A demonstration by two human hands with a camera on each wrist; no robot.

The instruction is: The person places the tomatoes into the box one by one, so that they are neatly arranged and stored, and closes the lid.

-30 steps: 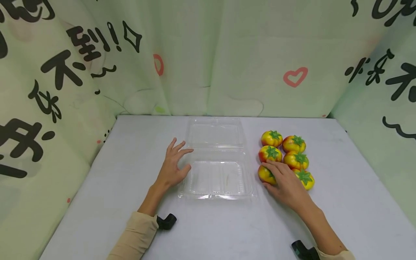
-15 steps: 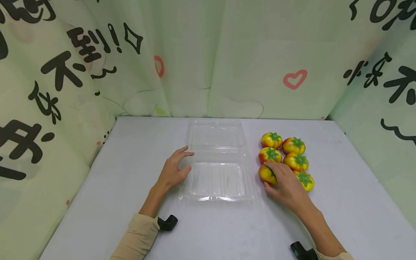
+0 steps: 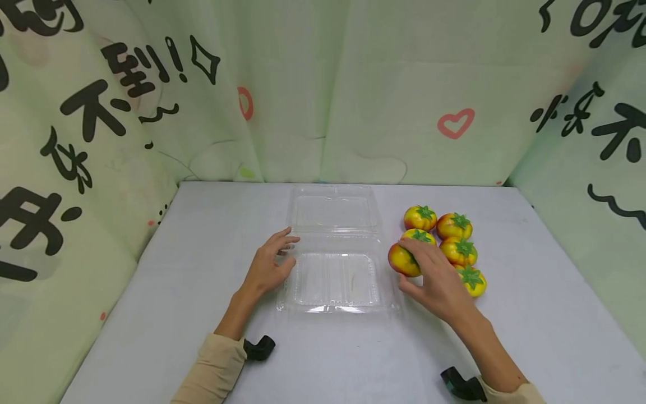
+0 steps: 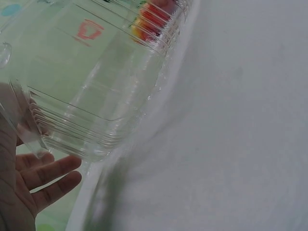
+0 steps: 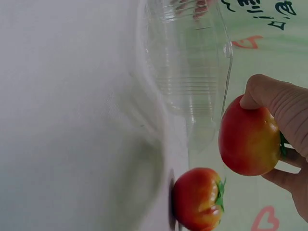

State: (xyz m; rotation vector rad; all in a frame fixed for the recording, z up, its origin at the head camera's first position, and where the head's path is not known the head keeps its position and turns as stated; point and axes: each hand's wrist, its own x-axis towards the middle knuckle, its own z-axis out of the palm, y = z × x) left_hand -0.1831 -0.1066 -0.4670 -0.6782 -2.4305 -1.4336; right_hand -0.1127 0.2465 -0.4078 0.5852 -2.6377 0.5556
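My right hand (image 3: pixel 440 280) grips a red-and-yellow tomato (image 3: pixel 402 260) with a green leafy top. In the right wrist view the held tomato (image 5: pixel 248 139) is clear of the table, thumb on one side and fingers on the other. A clear plastic clamshell box (image 3: pixel 333 307) lies unfolded in the middle, lid toward the back. My left hand (image 3: pixel 267 266) is at the box's left edge, fingers loosely extended and holding nothing. In the left wrist view those fingers (image 4: pixel 53 173) show beside the box's ribbed wall (image 4: pixel 72 130), part of the hand seen through the plastic.
Several more tomatoes stand in two close columns to the right of the box, such as the back-left tomato (image 3: pixel 420 217) and the front-right tomato (image 3: pixel 472 280). A white cloth covers the table (image 3: pixel 323 359). A pale green printed curtain (image 3: pixel 353 112) encloses the back and sides.
My right hand has lifted the front-left tomato from its place and moved it slightly left and up, toward the box. My left hand's fingers have drawn in a little beside the box.
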